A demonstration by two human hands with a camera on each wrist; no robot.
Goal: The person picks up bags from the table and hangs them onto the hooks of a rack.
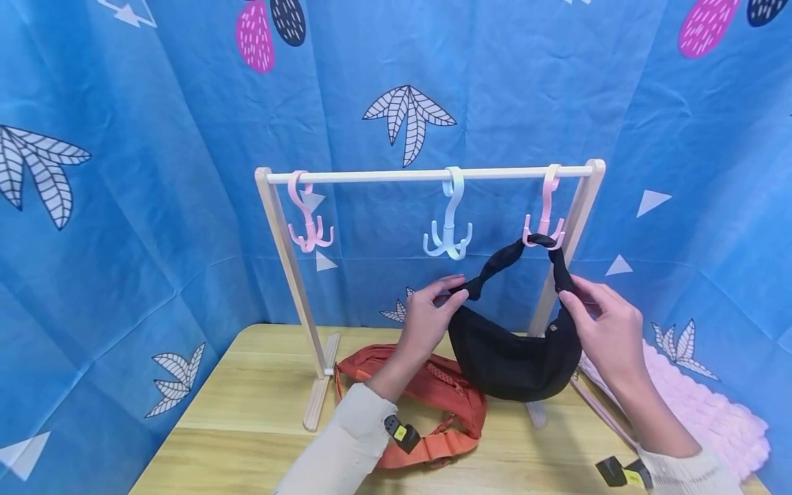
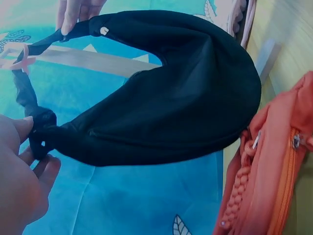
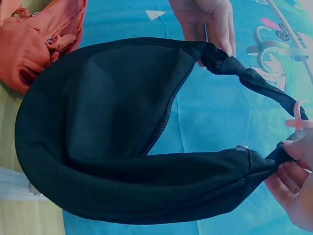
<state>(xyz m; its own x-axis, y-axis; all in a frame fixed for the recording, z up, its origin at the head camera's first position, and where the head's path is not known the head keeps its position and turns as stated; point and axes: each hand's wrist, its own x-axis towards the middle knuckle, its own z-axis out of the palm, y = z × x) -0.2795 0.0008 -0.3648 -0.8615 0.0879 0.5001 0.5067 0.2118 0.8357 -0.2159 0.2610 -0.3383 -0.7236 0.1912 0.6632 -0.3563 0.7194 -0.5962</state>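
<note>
A black shoulder bag [image 1: 513, 357] hangs at the right of the rack, its strap looped over the right pink hook [image 1: 545, 213]. My left hand [image 1: 430, 313] pinches the strap's left end near a knot, also seen in the left wrist view. On the other side, my right hand [image 1: 606, 323] pinches the strap between thumb and fingers, just below the hook. The bag's zip [image 3: 164, 128] shows in the right wrist view. Beneath and behind my left forearm, a red-orange waist bag [image 1: 458, 392] lies on the table.
A wooden rack bar [image 1: 383, 176] spans the back, carrying another pink hook [image 1: 307, 213] at left and a light-blue hook [image 1: 449, 220] mid-bar. A pink textured bag [image 1: 705, 412] lies at the right of the wooden table [image 1: 229, 412]. Blue patterned cloth [image 1: 185, 172] surrounds it.
</note>
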